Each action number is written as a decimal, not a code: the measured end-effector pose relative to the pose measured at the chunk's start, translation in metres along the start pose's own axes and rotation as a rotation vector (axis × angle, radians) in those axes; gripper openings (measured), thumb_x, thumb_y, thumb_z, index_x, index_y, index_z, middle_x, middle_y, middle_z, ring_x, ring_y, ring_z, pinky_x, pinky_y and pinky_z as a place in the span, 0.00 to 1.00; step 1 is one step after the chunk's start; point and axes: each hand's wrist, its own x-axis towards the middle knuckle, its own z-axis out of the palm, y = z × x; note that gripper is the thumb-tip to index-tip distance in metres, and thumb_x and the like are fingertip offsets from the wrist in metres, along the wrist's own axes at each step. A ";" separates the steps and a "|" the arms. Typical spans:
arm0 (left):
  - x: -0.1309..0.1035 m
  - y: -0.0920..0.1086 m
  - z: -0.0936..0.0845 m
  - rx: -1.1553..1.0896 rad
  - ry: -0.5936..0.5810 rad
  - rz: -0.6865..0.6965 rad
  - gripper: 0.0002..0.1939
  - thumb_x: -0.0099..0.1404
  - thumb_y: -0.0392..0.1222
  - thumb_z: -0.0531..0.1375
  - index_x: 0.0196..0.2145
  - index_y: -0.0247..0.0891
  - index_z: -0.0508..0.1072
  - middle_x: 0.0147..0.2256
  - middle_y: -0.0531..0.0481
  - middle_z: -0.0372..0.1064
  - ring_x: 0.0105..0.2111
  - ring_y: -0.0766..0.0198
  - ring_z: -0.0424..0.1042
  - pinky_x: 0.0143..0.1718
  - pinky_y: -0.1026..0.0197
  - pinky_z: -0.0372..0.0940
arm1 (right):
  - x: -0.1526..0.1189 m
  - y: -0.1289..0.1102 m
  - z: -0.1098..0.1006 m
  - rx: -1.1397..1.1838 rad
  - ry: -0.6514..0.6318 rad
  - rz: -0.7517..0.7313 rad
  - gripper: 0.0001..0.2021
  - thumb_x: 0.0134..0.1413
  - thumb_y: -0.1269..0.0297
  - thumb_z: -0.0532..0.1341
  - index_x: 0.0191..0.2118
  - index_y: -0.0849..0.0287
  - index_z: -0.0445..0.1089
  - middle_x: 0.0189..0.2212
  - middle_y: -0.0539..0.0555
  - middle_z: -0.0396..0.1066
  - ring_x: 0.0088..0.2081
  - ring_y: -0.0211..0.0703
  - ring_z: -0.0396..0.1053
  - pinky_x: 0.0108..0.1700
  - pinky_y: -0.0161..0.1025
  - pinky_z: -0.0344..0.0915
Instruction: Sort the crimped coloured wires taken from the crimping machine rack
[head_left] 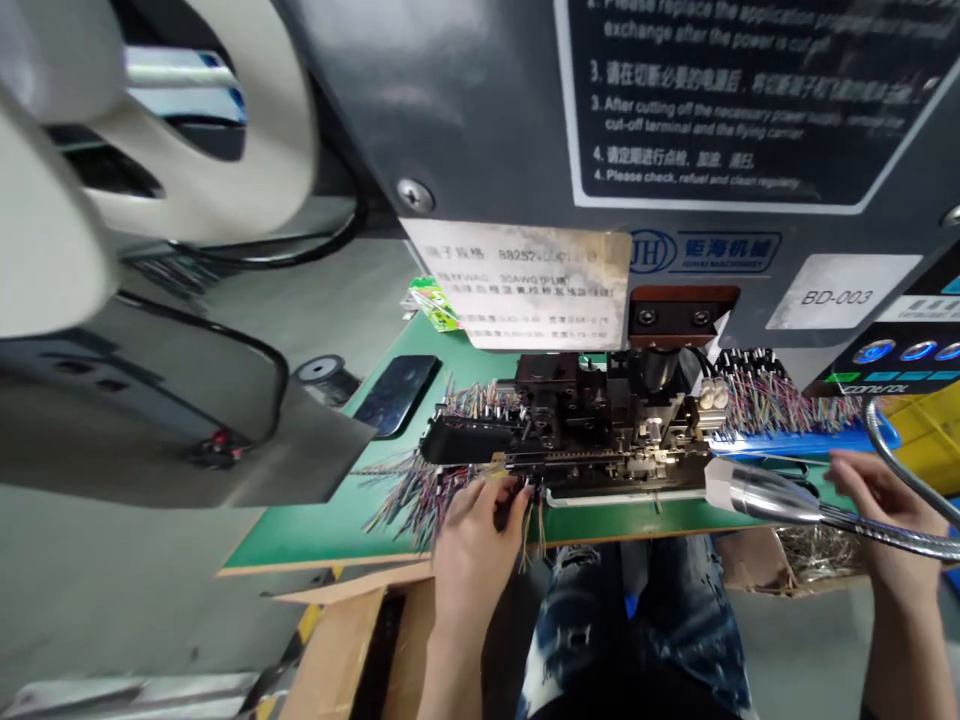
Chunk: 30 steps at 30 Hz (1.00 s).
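Note:
My left hand (480,530) is closed at the front left of the terminal crimping machine (585,420), thumb and fingers pinched on thin wires (534,530) that hang over the table edge. The fingers partly hide the wires' upper ends. To the left lies a bundle of multicoloured wires (409,500). My right hand (892,505) is at the right, behind the metal gooseneck of a lamp (772,495). Its thumb and fingers come together on what looks like a thin pale wire (795,459) running left toward the machine.
On the green table (300,530) lie a black phone (397,395) and a wire spool (326,378). More wires fill a blue tray (825,440) at the right, beside a yellow bin (930,430). Cardboard boxes (337,650) stand below. A large white reel (277,120) hangs upper left.

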 end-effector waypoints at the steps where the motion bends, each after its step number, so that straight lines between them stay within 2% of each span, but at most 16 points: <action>1: 0.000 0.002 0.003 0.039 -0.008 0.009 0.08 0.70 0.45 0.61 0.33 0.43 0.76 0.30 0.46 0.78 0.34 0.48 0.77 0.37 0.53 0.70 | -0.019 0.002 -0.007 0.035 -0.058 0.081 0.16 0.52 0.48 0.75 0.38 0.56 0.82 0.33 0.58 0.82 0.33 0.53 0.77 0.36 0.45 0.75; 3: -0.001 0.008 0.006 0.100 -0.026 0.025 0.10 0.70 0.44 0.60 0.30 0.43 0.73 0.30 0.45 0.77 0.36 0.47 0.77 0.38 0.52 0.69 | -0.054 0.004 -0.014 0.048 -0.148 0.194 0.17 0.52 0.47 0.75 0.38 0.56 0.84 0.35 0.58 0.84 0.35 0.54 0.79 0.36 0.42 0.76; 5: -0.001 0.013 0.006 0.123 -0.034 0.030 0.10 0.70 0.42 0.60 0.29 0.43 0.71 0.30 0.45 0.76 0.36 0.47 0.76 0.39 0.51 0.69 | -0.085 0.004 -0.008 0.054 -0.219 0.294 0.18 0.51 0.46 0.75 0.38 0.56 0.84 0.32 0.57 0.83 0.31 0.51 0.78 0.33 0.39 0.76; 7: 0.000 0.015 0.004 0.107 -0.048 0.037 0.10 0.70 0.42 0.59 0.29 0.43 0.70 0.30 0.45 0.75 0.35 0.48 0.76 0.38 0.52 0.69 | -0.108 0.001 0.006 0.084 -0.357 0.326 0.19 0.53 0.44 0.74 0.37 0.57 0.85 0.28 0.55 0.81 0.27 0.47 0.77 0.29 0.37 0.73; 9: 0.001 0.015 -0.002 0.048 -0.067 0.044 0.10 0.69 0.42 0.59 0.29 0.43 0.69 0.29 0.46 0.74 0.34 0.49 0.76 0.37 0.52 0.70 | -0.124 -0.005 0.025 0.139 -0.499 0.292 0.19 0.57 0.44 0.72 0.37 0.58 0.85 0.24 0.54 0.79 0.26 0.45 0.76 0.30 0.35 0.72; 13: -0.002 0.011 -0.025 -0.169 -0.096 0.000 0.06 0.68 0.43 0.60 0.32 0.43 0.71 0.30 0.50 0.76 0.31 0.55 0.78 0.36 0.57 0.72 | -0.140 -0.024 0.061 0.216 -0.744 0.149 0.16 0.66 0.49 0.67 0.39 0.56 0.85 0.23 0.52 0.77 0.26 0.43 0.75 0.31 0.34 0.70; 16: -0.007 0.008 -0.052 -0.301 -0.184 -0.088 0.07 0.68 0.43 0.61 0.32 0.43 0.71 0.27 0.54 0.75 0.27 0.60 0.77 0.32 0.62 0.72 | -0.143 -0.039 0.077 0.227 -0.890 0.061 0.12 0.68 0.54 0.66 0.40 0.54 0.84 0.24 0.51 0.78 0.26 0.42 0.75 0.32 0.34 0.70; 20: -0.014 0.007 -0.088 -0.453 -0.290 -0.138 0.07 0.68 0.43 0.64 0.32 0.42 0.73 0.26 0.55 0.74 0.25 0.63 0.77 0.28 0.66 0.70 | -0.141 -0.055 0.089 0.277 -0.983 -0.016 0.10 0.68 0.59 0.65 0.39 0.54 0.84 0.24 0.50 0.79 0.25 0.41 0.75 0.32 0.34 0.70; 22: -0.018 0.007 -0.097 -0.574 -0.347 -0.136 0.06 0.68 0.41 0.65 0.32 0.41 0.74 0.26 0.55 0.75 0.25 0.63 0.77 0.28 0.66 0.71 | -0.139 -0.061 0.093 0.306 -0.998 -0.022 0.08 0.66 0.62 0.66 0.38 0.54 0.84 0.24 0.50 0.80 0.25 0.41 0.76 0.32 0.33 0.70; 25: -0.024 0.016 -0.093 -0.804 -0.433 -0.165 0.07 0.67 0.40 0.69 0.33 0.40 0.74 0.29 0.52 0.77 0.24 0.64 0.78 0.28 0.65 0.72 | -0.137 -0.069 0.098 0.387 -0.981 0.026 0.05 0.64 0.64 0.69 0.38 0.53 0.85 0.28 0.51 0.82 0.30 0.42 0.78 0.35 0.33 0.71; 28: -0.031 0.037 -0.067 -1.097 -0.541 -0.245 0.14 0.65 0.46 0.73 0.32 0.38 0.73 0.29 0.52 0.77 0.22 0.66 0.76 0.25 0.67 0.70 | -0.135 -0.076 0.102 0.576 -0.962 0.146 0.07 0.65 0.62 0.71 0.46 0.49 0.85 0.36 0.53 0.85 0.28 0.39 0.75 0.32 0.32 0.70; 29: -0.033 0.047 -0.056 -1.211 -0.610 -0.269 0.16 0.65 0.49 0.73 0.33 0.38 0.73 0.25 0.53 0.75 0.20 0.66 0.75 0.24 0.68 0.68 | -0.133 -0.077 0.103 0.646 -0.954 0.183 0.09 0.65 0.60 0.71 0.49 0.48 0.85 0.38 0.53 0.85 0.27 0.37 0.73 0.30 0.31 0.69; 30: -0.036 0.056 -0.044 -1.312 -0.694 -0.318 0.18 0.65 0.52 0.73 0.34 0.37 0.72 0.25 0.52 0.76 0.21 0.65 0.76 0.24 0.67 0.69 | -0.131 -0.079 0.103 0.704 -0.940 0.211 0.10 0.65 0.59 0.71 0.51 0.47 0.84 0.39 0.53 0.84 0.26 0.36 0.72 0.28 0.31 0.68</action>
